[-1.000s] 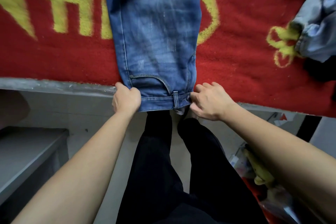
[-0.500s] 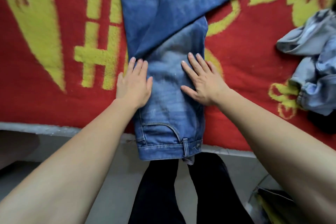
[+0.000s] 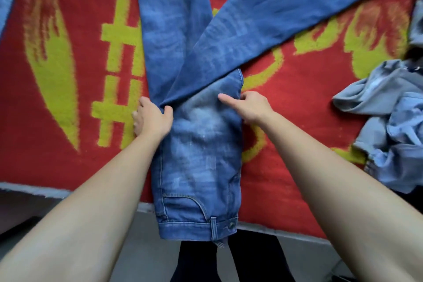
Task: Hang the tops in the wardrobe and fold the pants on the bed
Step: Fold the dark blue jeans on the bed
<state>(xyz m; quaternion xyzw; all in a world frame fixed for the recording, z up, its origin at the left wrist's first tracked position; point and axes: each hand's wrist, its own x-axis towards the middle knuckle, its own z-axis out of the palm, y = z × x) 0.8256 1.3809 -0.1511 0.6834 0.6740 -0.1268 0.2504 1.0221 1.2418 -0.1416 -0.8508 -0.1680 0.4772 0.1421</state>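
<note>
Blue jeans (image 3: 201, 149) lay on the bed, folded lengthwise over the red and yellow blanket (image 3: 68, 80), waistband (image 3: 196, 228) hanging just past the near edge of the bed. Two legs spread apart farther up: one ran straight away toward the top of the view, the other crossed over it and slanted off to the upper right. Faded pale patches showed across the seat and thigh.

Left hand (image 3: 152, 119) sat at the left edge of the jeans near where the legs part, thumb hooked onto the denim fold and fingers curled down at the edge against the blanket; seemed to be pinching the edge, though the fingertips were hidden. Right hand (image 3: 249, 106) rested at the right edge of the jeans just below the crotch seam, thumb stretched flat across the denim, other fingers curled at the edge of the cloth.

Crumpled pale blue garment (image 3: 389, 126) lay well apart at the right side of the blanket. Grey floor (image 3: 142, 247) below the bed edge, dark trouser legs (image 3: 251, 258) beneath the waistband.
</note>
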